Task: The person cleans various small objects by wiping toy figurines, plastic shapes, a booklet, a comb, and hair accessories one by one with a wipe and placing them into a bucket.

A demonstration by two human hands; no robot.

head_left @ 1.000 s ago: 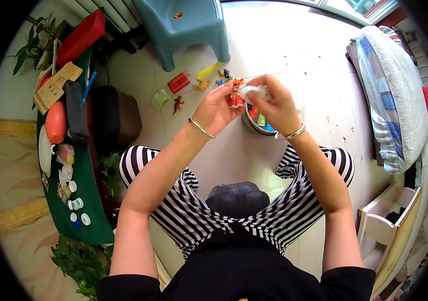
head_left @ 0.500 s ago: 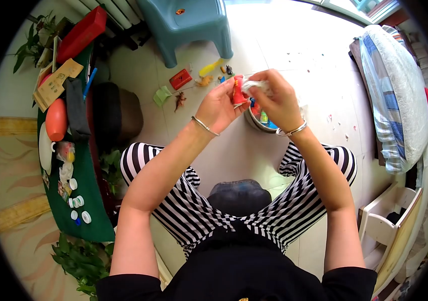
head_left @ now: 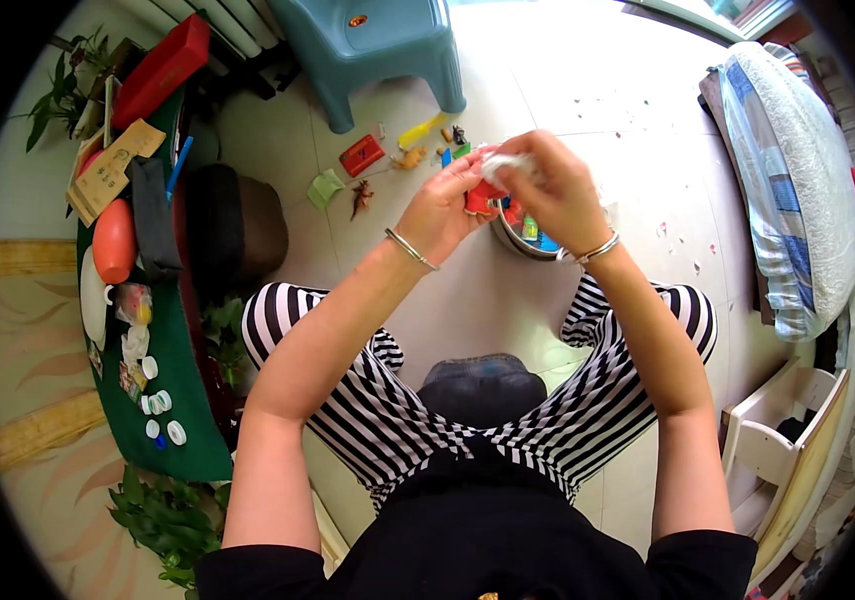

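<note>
My left hand (head_left: 437, 213) is closed around a small red toy (head_left: 478, 202), partly covered by my fingers. Its exact kind is hard to make out. Pinched in my right hand (head_left: 559, 195) is a crumpled white wipe or tissue (head_left: 507, 168), pressed against the toy's upper part. Below my right hand stands a round bin (head_left: 519, 243) holding several colourful small things, partly hidden by that hand. On the floor beyond my left hand lie a red box-like piece (head_left: 361, 155), a yellow toy piece (head_left: 421, 131), an orange animal figure (head_left: 410, 158) and a brown dinosaur-like figure (head_left: 361, 198).
A blue-grey plastic stool (head_left: 377, 50) stands ahead. At left, a green-covered table (head_left: 187, 425) bears white lids, an orange bottle (head_left: 114, 240) and a red box (head_left: 162, 70). A dark stool (head_left: 252, 225) is beside it. Bedding (head_left: 782, 190) and a white rack (head_left: 767, 450) are at right.
My right hand has shifted slightly up and left with the white wipe, now covering more of the red toy. The toy appears turned or tilted in my left hand.
</note>
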